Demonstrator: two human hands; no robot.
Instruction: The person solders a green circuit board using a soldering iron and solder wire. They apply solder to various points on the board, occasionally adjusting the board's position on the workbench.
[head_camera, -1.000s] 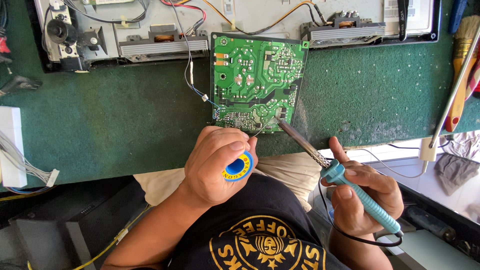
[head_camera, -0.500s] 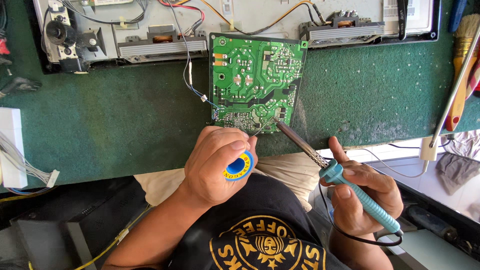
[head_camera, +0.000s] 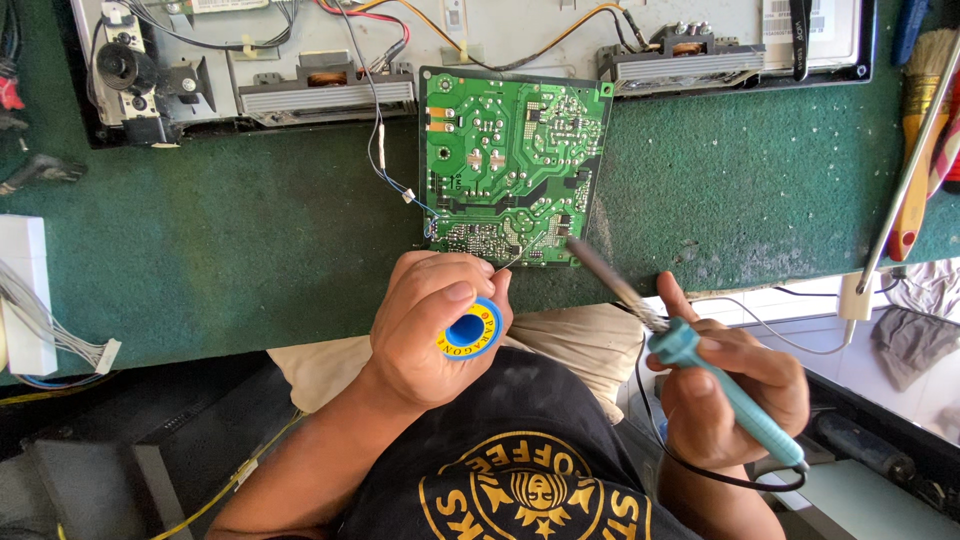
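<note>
Fingers (head_camera: 450, 295) of left hand (head_camera: 430, 325) pinch solder spool (head_camera: 470, 330); right hand (head_camera: 735, 385) grips soldering iron (head_camera: 700, 360); best touch tip and wire together on circuit board (head_camera: 510, 165) joint.

We are looking at an electronics repair workshop. A green felt-covered surface (head_camera: 230, 250) carries a bare green circuit board (head_camera: 510, 160) near its front edge, and an opened appliance chassis (head_camera: 480, 40) with loose wiring lies along its far edge. Brushes (head_camera: 925, 110) lie at its right edge, and a soldering iron (head_camera: 700, 370) is in use.
</note>
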